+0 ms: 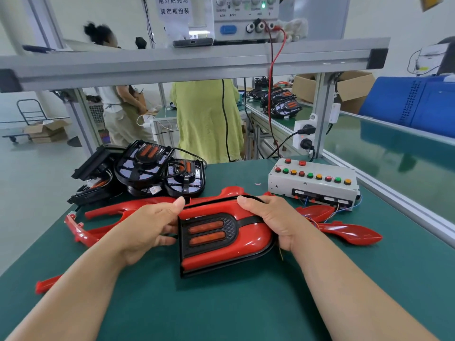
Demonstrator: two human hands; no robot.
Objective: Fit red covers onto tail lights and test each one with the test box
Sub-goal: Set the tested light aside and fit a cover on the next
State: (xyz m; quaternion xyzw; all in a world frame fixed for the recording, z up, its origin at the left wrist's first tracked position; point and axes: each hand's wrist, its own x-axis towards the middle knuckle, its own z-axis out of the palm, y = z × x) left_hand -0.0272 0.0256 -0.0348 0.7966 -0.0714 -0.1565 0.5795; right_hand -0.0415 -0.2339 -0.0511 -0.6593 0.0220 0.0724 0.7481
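We hold tail light (221, 244) over green bench (221, 311): left hand (152, 227) clasps its left edge, right hand (273, 220) wraps its right end. Red cover (248, 238) looks seated; test probably still left. Loose red covers (354, 232) beside. Behind, uncovered tail lights (160, 168) piled. Test box (312, 183) far right. Cardboard box (354, 87) beyond; contents hidden.

1. The green counter (221, 303) lies bare near the person, between the forearms.
2. Loose red covers (349, 232) crowd both sides.
3. Stacked black tail lights (157, 168) block the back left; the test box (312, 183) blocks the back right.
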